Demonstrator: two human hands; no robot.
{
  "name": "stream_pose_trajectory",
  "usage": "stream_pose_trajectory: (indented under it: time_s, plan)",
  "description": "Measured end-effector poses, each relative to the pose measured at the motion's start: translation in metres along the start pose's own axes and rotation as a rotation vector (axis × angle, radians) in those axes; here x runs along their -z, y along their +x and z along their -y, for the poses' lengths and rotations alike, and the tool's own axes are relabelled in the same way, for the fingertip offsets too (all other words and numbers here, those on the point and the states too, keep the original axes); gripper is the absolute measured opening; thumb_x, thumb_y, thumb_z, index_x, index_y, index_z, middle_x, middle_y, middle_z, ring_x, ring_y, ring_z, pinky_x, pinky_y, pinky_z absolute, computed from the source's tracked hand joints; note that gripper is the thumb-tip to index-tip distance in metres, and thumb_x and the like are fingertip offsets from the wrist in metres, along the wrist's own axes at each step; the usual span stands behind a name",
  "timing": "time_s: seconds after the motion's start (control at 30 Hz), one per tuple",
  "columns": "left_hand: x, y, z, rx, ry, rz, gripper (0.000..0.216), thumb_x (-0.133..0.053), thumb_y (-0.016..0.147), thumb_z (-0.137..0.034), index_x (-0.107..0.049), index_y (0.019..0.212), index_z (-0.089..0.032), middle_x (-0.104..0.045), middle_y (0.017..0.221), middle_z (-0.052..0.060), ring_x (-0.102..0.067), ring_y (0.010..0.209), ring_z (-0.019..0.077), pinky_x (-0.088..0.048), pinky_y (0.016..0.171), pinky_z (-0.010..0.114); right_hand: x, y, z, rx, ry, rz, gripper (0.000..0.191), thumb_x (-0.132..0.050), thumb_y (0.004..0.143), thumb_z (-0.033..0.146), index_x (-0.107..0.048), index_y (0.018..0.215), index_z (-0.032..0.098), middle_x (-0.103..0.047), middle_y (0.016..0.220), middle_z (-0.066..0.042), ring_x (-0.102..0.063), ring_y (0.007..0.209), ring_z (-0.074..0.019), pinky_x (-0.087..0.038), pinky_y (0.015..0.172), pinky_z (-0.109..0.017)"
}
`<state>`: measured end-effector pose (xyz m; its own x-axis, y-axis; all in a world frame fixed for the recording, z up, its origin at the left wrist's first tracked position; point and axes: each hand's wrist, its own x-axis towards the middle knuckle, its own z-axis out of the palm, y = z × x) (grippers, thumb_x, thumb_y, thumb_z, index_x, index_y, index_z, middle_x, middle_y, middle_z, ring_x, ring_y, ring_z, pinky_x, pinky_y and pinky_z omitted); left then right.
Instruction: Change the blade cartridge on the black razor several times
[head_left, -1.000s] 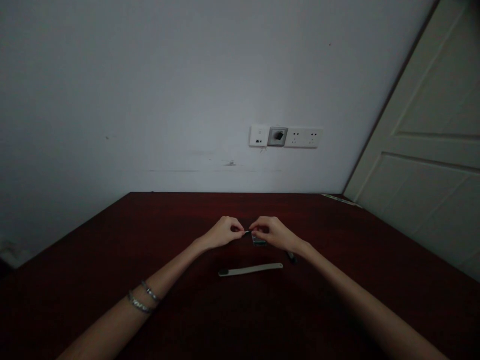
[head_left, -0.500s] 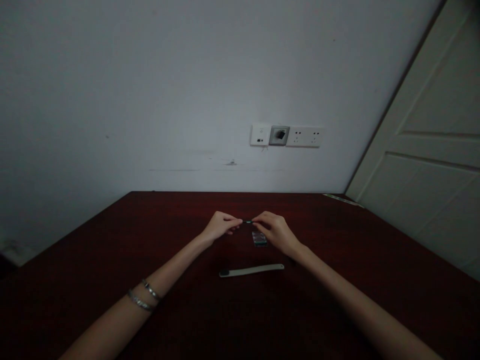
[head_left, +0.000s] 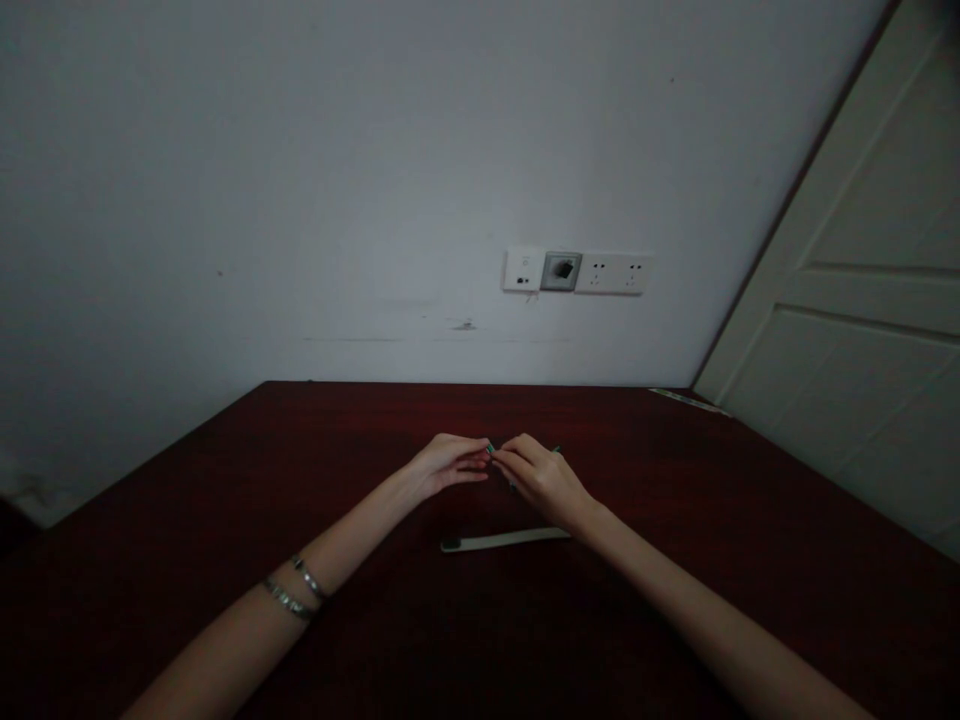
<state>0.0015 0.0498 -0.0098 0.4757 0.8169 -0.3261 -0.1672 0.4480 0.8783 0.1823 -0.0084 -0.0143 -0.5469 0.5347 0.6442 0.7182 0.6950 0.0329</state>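
Observation:
A tiny greenish piece shows between the fingertips of both hands, too small to name. My left hand pinches it between thumb and forefinger, the other fingers loosely stretched below. From the other side, my right hand closes its thumb and fingers at the piece. A bit of something green shows just behind the right knuckles. Nearer to me lies a pale, slim strip with a dark end, like a toothbrush; its right tip is partly hidden by my right wrist.
The dark red table reaches back to a pale wall with a row of sockets. At the right stands a panelled door. A narrow, light-coloured strip lies by the table's far right edge.
My fingertips have come closer together, and the small piece is now tilted. My right hand has moved slightly down and now covers most of the small clear packet seen beneath it before.

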Motion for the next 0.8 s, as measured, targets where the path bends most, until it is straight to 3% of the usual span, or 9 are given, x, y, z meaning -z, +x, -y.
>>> stream_pose_trajectory:
  time_s: [0.17,0.3,0.4,0.57,0.8]
  plan:
    - [0.004,-0.001,-0.003,-0.126,0.133,0.012,0.020,-0.072,0.066,-0.024,-0.063,0.072,-0.007,-0.065,0.066,0.007,-0.061,0.062,0.0129,-0.054,0.068,0.032,-0.001,0.004,-0.001,-0.009,0.273,-0.035,0.022,-0.047,0.088,0.025,-0.062,0.102,0.018,-0.059,0.092,-0.008,-0.055,0.085,-0.0163,-0.049,0.073,-0.029]
    - [0.012,-0.005,-0.011,-0.237,0.431,0.022,0.029,-0.070,0.066,-0.034,-0.063,0.076,-0.008,-0.065,0.069,0.007,-0.063,0.065,0.0155,-0.052,0.061,0.029,0.003,0.010,-0.003,-0.263,0.464,-0.119,0.018,-0.050,0.086,0.026,-0.066,0.093,0.019,-0.061,0.086,-0.007,-0.058,0.080,-0.0155,-0.048,0.072,-0.028]
    - [0.016,-0.007,-0.015,-0.240,0.635,0.103,0.032,-0.066,0.068,-0.039,-0.063,0.076,-0.008,-0.064,0.065,0.005,-0.062,0.061,0.0142,-0.051,0.058,0.026,0.001,0.011,-0.006,-0.399,0.540,-0.102,0.017,-0.055,0.083,0.028,-0.068,0.085,0.018,-0.064,0.082,-0.006,-0.059,0.077,-0.0160,-0.048,0.070,-0.029]
    - [0.009,-0.014,-0.015,-0.289,0.877,0.286,0.028,-0.060,0.073,-0.037,-0.066,0.079,-0.011,-0.065,0.068,0.005,-0.059,0.058,0.0114,-0.046,0.057,0.024,-0.006,0.009,-0.004,-0.575,0.706,0.040,0.024,-0.056,0.080,0.035,-0.068,0.083,0.015,-0.063,0.080,-0.006,-0.054,0.052,-0.0094,-0.045,0.046,-0.022]
    - [0.002,-0.019,-0.017,-0.445,1.121,0.273,0.023,-0.052,0.076,-0.028,-0.067,0.077,-0.010,-0.063,0.064,0.003,-0.052,0.057,0.0099,-0.037,0.055,0.019,-0.006,0.010,-0.001,-0.660,0.745,0.136,0.027,-0.058,0.076,0.038,-0.067,0.080,0.012,-0.062,0.074,-0.004,-0.049,0.043,-0.0068,-0.040,0.036,-0.019]
